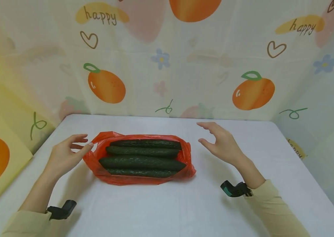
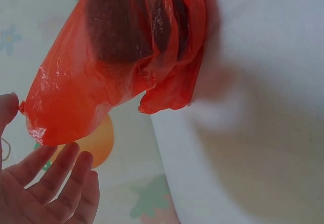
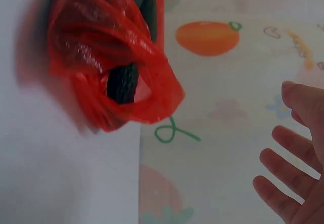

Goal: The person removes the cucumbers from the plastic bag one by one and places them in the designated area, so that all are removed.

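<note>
Several dark green cucumbers (image 1: 143,162) lie side by side in a red plastic bag (image 1: 119,180) on the table. The bag's mouth gapes upward in the head view. At the bag's left end is my left hand (image 1: 66,154), its fingers spread and relaxed. In the left wrist view the thumb (image 2: 7,110) meets or nearly meets a small twisted tip of the bag (image 2: 66,113); whether they touch I cannot tell. My right hand (image 1: 224,144) hovers right of the bag, apart from it, fingers extended and holding nothing. A cucumber end (image 3: 122,84) shows through a hole in the bag's right end.
A white-covered table (image 1: 167,210) spans the front. Behind it hangs a printed curtain (image 1: 184,59) with oranges and hearts, and similar cloth stands on both sides. A black wrist camera (image 1: 63,210) is strapped to the left wrist, another camera (image 1: 235,189) to the right.
</note>
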Action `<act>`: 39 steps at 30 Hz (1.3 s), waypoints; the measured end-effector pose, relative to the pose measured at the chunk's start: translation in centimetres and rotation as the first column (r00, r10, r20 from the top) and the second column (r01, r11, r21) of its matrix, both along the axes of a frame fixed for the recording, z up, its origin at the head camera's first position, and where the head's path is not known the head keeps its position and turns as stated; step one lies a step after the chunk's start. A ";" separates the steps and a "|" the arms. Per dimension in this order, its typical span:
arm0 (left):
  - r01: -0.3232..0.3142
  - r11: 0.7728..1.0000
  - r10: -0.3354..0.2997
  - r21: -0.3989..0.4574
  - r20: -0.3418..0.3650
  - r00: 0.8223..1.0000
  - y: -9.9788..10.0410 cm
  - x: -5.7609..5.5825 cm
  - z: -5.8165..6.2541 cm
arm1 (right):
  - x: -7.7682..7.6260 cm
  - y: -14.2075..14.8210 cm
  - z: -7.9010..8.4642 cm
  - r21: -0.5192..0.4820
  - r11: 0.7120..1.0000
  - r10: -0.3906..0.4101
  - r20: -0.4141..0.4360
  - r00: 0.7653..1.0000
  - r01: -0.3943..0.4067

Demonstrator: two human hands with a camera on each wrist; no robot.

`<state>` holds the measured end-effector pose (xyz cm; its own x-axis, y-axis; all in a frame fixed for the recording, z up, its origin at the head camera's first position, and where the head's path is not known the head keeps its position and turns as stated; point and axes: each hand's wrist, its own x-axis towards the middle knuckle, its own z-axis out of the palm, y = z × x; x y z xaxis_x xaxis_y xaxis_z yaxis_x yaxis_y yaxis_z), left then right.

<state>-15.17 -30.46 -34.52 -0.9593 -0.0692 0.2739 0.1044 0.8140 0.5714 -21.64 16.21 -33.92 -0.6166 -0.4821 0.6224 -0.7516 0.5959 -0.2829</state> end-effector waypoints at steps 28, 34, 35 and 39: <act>-0.010 1.000 0.009 -0.023 -0.061 0.998 1.2 -0.6 -0.5 | 0.8 -6.4 -1.9 -0.010 0.988 0.155 0.130 0.979 -0.155; -0.030 1.000 0.030 -0.002 -0.087 0.996 1.3 -0.7 -0.9 | 1.2 -8.0 -2.6 -0.014 0.980 0.199 0.133 0.971 -0.199; -0.035 0.999 0.034 -0.001 -0.091 0.995 1.3 -0.7 -1.0 | 1.3 -8.3 -2.7 -0.012 0.978 0.208 0.134 0.969 -0.209; -0.048 0.999 0.048 0.001 -0.095 0.994 1.3 -0.8 -1.2 | 1.7 -9.4 -3.1 0.008 0.978 0.205 0.179 0.962 -0.210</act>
